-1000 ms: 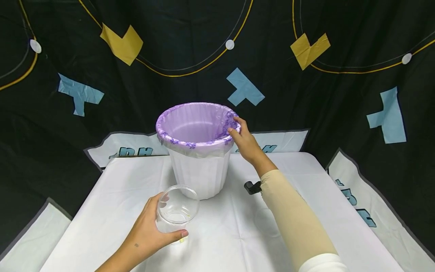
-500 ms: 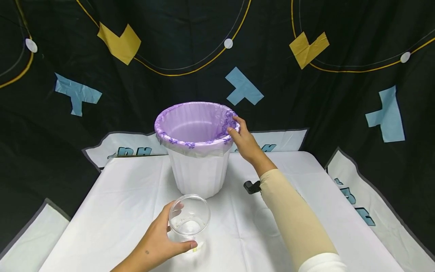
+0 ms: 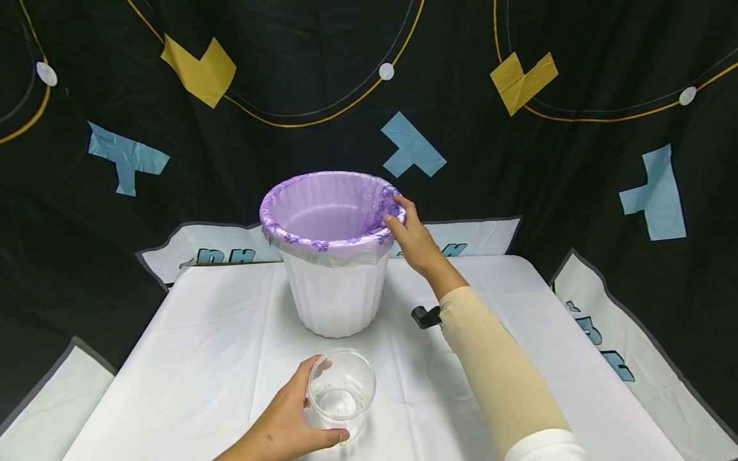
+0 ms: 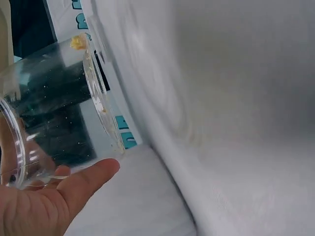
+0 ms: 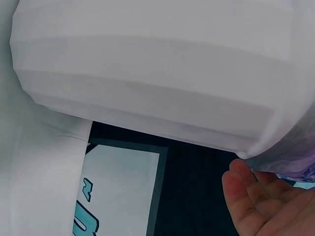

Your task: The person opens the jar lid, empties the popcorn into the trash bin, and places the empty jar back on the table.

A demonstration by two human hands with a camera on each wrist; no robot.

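My left hand (image 3: 291,416) holds a clear plastic container (image 3: 344,390) low over the near part of the table, its round mouth tipped up toward the head camera. In the left wrist view, a yellow crumb (image 4: 78,42) clings near its base and the thumb lies along its side. A white ribbed trash bin (image 3: 336,294), lined with a purple-patterned bag (image 3: 323,240), stands upright behind it. At the bin's right rim, my right hand (image 3: 418,240) grips the edge over the liner. Only the fingers by the rim show in the right wrist view.
A clear round disc (image 3: 450,376) lies on the white-covered table (image 3: 190,371), right of the container. Behind the table hangs a black curtain (image 3: 323,57) with taped shapes. The black wrist mount (image 3: 425,317) juts from the right sleeve.
My left hand has moved the container rightward and nearer to me, away from the bin's base. The right hand keeps its place on the rim.
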